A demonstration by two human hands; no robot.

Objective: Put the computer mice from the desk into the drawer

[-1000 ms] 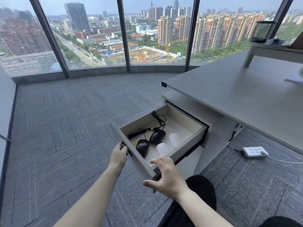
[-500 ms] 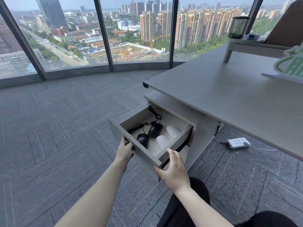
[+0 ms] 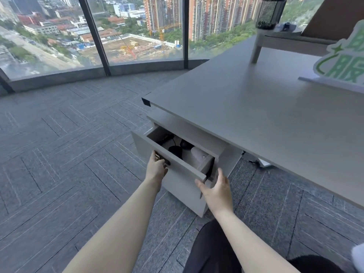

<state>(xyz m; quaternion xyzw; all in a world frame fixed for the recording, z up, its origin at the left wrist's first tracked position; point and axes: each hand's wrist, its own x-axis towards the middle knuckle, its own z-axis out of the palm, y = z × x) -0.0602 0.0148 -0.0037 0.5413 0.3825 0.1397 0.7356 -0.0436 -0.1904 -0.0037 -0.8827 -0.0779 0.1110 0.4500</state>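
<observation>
The fingers of the left hand (image 3: 156, 168) curl over the dark handle (image 3: 164, 160) on the front panel of the pale grey drawer (image 3: 169, 156), clamped on it, thumb below. The right hand (image 3: 215, 189) sits at the drawer's near right corner with fingers spread apart, thumb against the front panel's edge and the other fingers reaching behind the corner (whether they press the side wall cannot be told). Both bare forearms run back toward the camera.

The drawer stands partly open, its back half under the cabinet top. Inside it, a black corded computer mouse (image 3: 175, 151) lies just behind the front panel, a second black mouse (image 3: 186, 144) behind that, and a white computer mouse (image 3: 199, 155) to their right near the side wall; a black cable (image 3: 167, 137) trails toward the drawer's left back corner. More of the interior is hidden.

Above the drawer spreads the flat grey desk top (image 3: 256, 115). Far back on it stands a white raised shelf (image 3: 279, 39) carrying a black mesh cup (image 3: 268, 12), and a white and green cut-out sign (image 3: 342, 64) to the right. Left of the drawer lies grey patterned carpet (image 3: 69, 144).
</observation>
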